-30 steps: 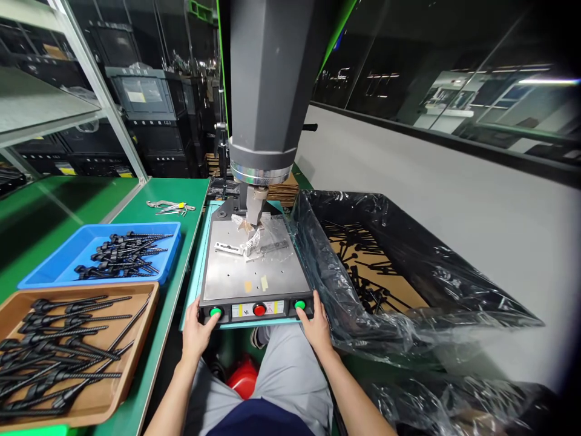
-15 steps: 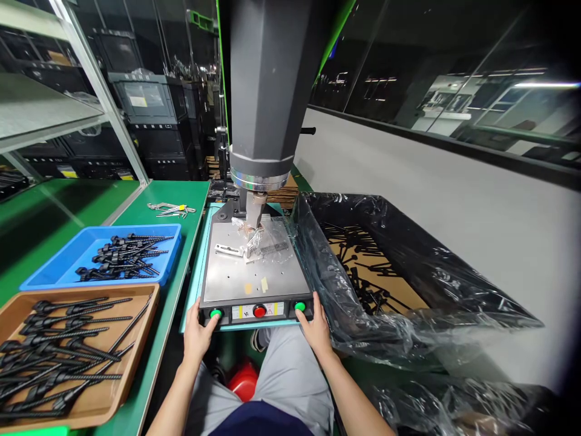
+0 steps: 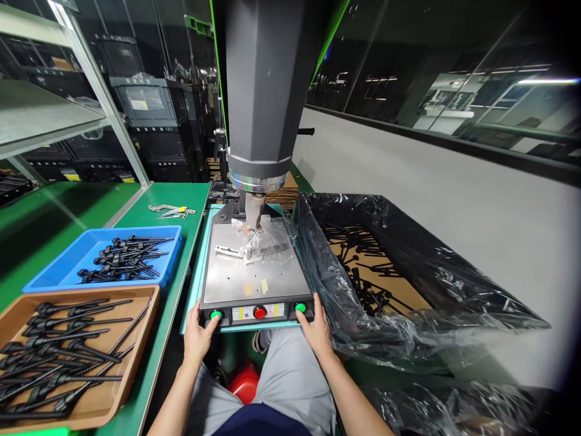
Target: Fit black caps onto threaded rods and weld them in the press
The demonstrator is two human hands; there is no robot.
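My left hand [image 3: 198, 335] rests at the left front corner of the machine base [image 3: 254, 269], thumb on the left green button [image 3: 215, 315]. Its fingers are apart and hold nothing. At the right front corner, my right hand [image 3: 316, 330] has its thumb on or by the right green button [image 3: 300, 307], fingers spread along the side. Between them is a red button [image 3: 259, 312]. Above the metal plate, the machine's press head [image 3: 255, 212] reaches down to a small fixture [image 3: 252, 245] wrapped in clear film. Whatever lies under the tip is too small to make out.
To the left on a green table, a blue tray [image 3: 36, 282] and a brown tray [image 3: 131, 357] hold black ribbed parts. Tools [image 3: 172, 211] lie behind them. On the right stands a large bin [image 3: 313, 266] lined with black plastic, with black parts inside.
The view has shifted slightly. Both hands stay in place at the buttons, and the press head looks unmoved over the fixture.
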